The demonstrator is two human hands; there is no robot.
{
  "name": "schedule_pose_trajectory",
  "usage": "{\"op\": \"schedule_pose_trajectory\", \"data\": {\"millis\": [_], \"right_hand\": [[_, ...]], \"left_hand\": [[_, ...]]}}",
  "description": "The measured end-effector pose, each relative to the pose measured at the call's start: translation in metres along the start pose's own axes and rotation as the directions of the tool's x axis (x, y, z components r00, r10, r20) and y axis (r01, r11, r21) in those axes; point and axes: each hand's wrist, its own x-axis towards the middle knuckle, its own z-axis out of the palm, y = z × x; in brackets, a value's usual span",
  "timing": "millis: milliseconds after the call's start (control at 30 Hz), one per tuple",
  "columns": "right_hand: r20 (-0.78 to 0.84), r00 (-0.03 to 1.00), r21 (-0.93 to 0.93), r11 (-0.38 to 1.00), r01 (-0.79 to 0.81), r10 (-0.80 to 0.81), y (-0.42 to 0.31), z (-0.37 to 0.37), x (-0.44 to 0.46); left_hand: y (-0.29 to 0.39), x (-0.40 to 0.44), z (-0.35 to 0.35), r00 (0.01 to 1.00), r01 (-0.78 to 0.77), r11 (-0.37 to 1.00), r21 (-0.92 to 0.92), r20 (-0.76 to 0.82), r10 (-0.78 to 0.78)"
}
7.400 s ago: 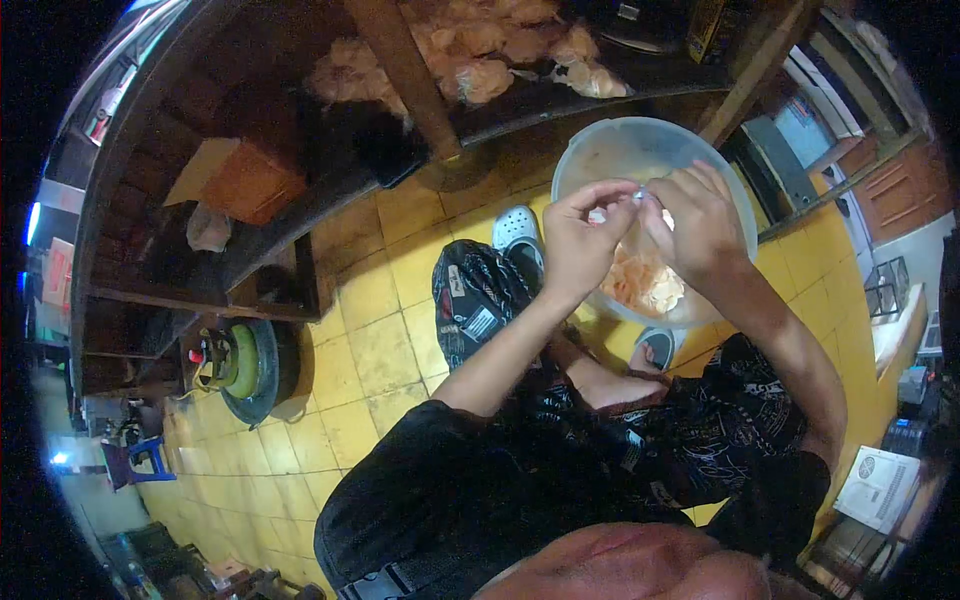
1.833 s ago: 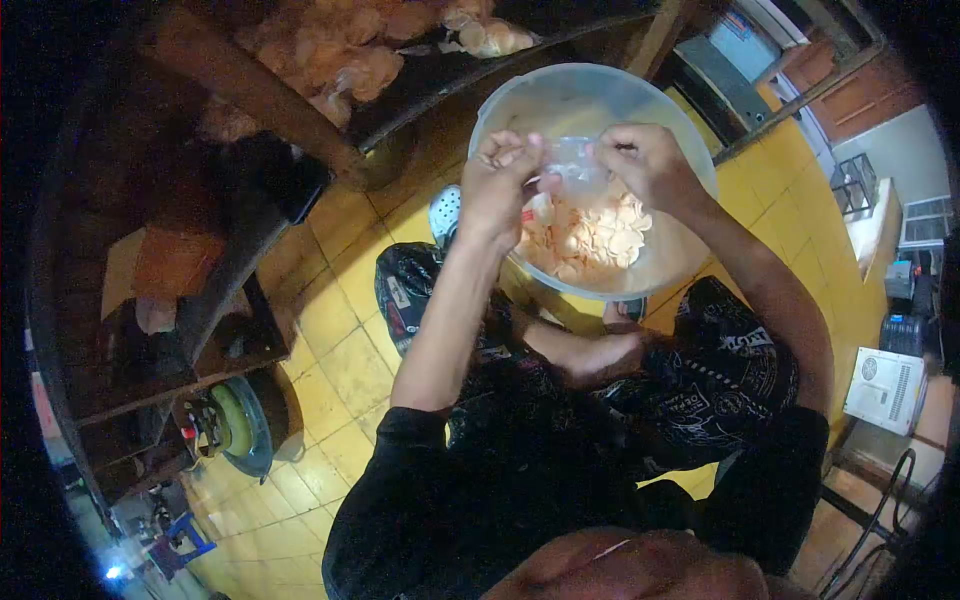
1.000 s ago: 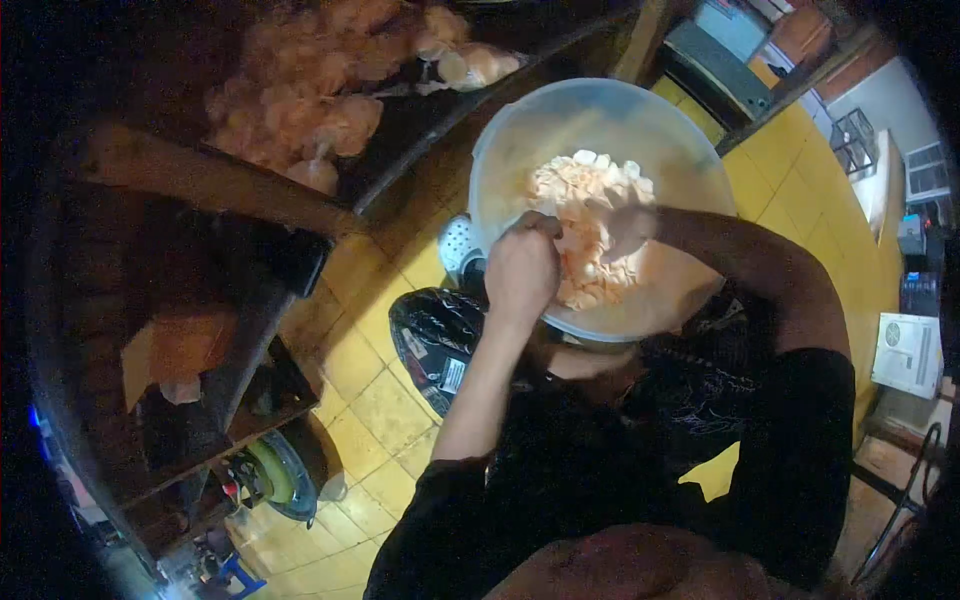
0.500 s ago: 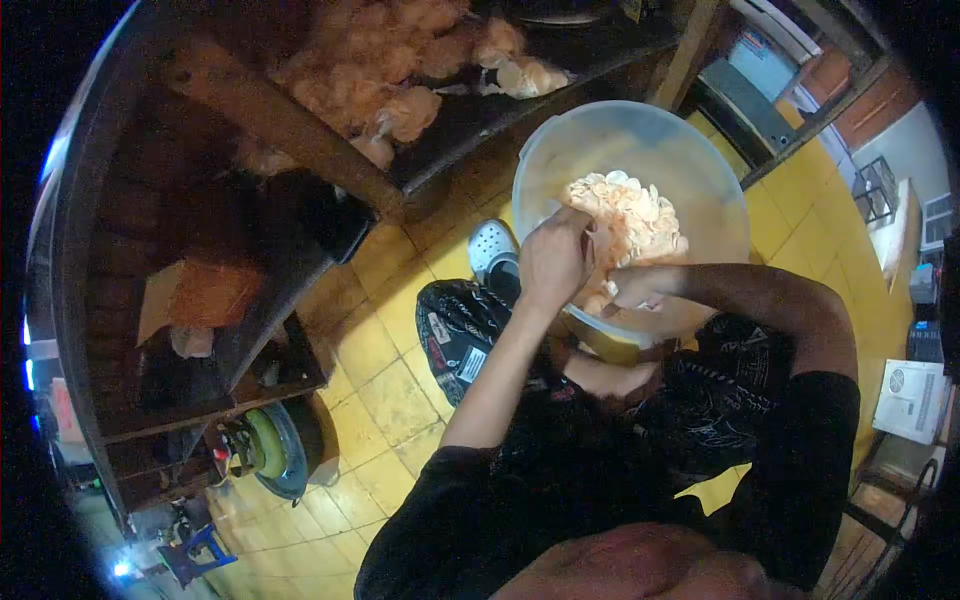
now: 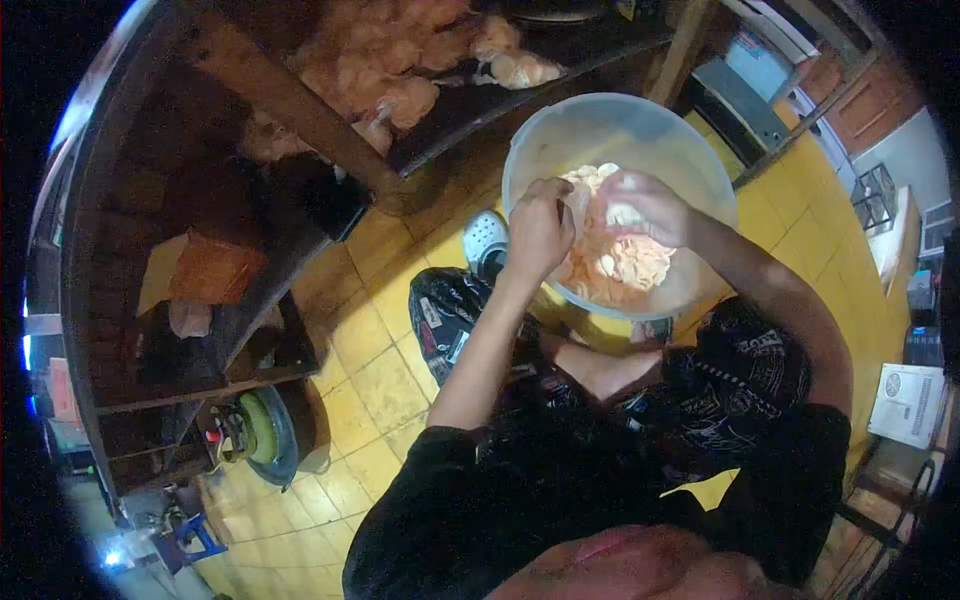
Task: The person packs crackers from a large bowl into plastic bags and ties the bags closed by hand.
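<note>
A large translucent tub (image 5: 705, 160) stands between the knees, with pale orange crackers (image 5: 640, 265) heaped at its bottom. My left hand (image 5: 543, 225) is over the tub's left side, its fingers closed on the edge of a small clear plastic bag (image 5: 578, 203). Just right of the bag, my right hand (image 5: 650, 208) holds a few pale crackers in its curled fingers, slightly blurred. Both hands are above the heap; how far the bag is filled is hard to make out.
Filled clear bags of crackers (image 5: 385, 60) lie on a dark wooden shelf (image 5: 480, 115) beyond the tub. A cardboard box (image 5: 215, 270) sits on the left shelf, with a green gas cylinder (image 5: 258, 428) below. One foot wears a light clog (image 5: 485, 235) on the yellow tiles.
My right hand was down in the crackers and has risen beside the bag with some in its fingers. My left hand has kept hold of the bag.
</note>
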Motion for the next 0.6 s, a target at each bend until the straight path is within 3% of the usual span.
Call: {"op": "schedule_pose_trajectory", "data": {"millis": [67,100,133,167,200,233,267,300,367,433,500,600], "right_hand": [[-0.071,0.994,0.378,0.920,0.106,-0.086,-0.016,0.004,-0.015],[-0.065,0.993,0.446,0.888,0.113,-0.094,-0.019,0.007,-0.021],[-0.070,0.993,0.452,0.885,0.116,-0.095,-0.017,0.005,-0.022],[0.036,0.993,0.531,0.844,0.073,-0.109,-0.016,0.003,-0.019],[0.142,0.981,0.600,0.800,0.020,-0.131,-0.013,0.000,-0.017],[0.141,0.981,0.602,0.798,0.022,-0.133,-0.008,-0.003,-0.016],[0.179,0.967,0.587,0.808,0.045,-0.183,-0.003,-0.007,-0.015],[0.219,0.948,0.572,0.817,0.066,-0.230,0.000,-0.009,-0.015],[0.221,0.944,0.486,0.867,0.109,-0.243,-0.001,-0.005,-0.018],[0.221,0.942,0.398,0.905,0.150,-0.254,-0.006,0.007,-0.025],[0.040,0.992,0.070,0.990,0.120,-0.123,-0.011,0.016,-0.031],[0.012,0.984,-0.096,0.979,0.179,-0.178,0.000,0.012,-0.020]], "left_hand": [[0.001,-0.001,0.003,0.996,0.034,0.999,0.008,0.086,-0.035],[0.008,0.001,0.001,0.996,0.025,1.000,0.006,0.090,-0.026],[0.014,0.001,-0.001,0.975,0.126,0.990,-0.065,0.190,-0.111],[0.020,0.002,-0.003,0.938,0.231,0.965,-0.122,0.292,-0.188],[0.026,0.003,-0.004,0.937,0.230,0.966,-0.120,0.294,-0.187],[0.031,0.004,-0.005,0.904,0.309,0.916,-0.255,0.379,-0.199],[0.035,0.005,-0.004,0.865,0.391,0.840,-0.376,0.461,-0.196],[0.028,0.001,0.005,0.866,0.390,0.841,-0.375,0.459,-0.197],[0.004,-0.006,0.028,0.966,0.144,0.901,-0.409,0.255,-0.039],[0.013,-0.003,0.020,0.949,0.210,0.886,-0.414,0.303,-0.084],[0.015,-0.002,0.015,0.926,0.281,0.867,-0.412,0.354,-0.132],[0.015,-0.001,0.013,0.906,0.294,0.894,-0.339,0.396,-0.148]]}}
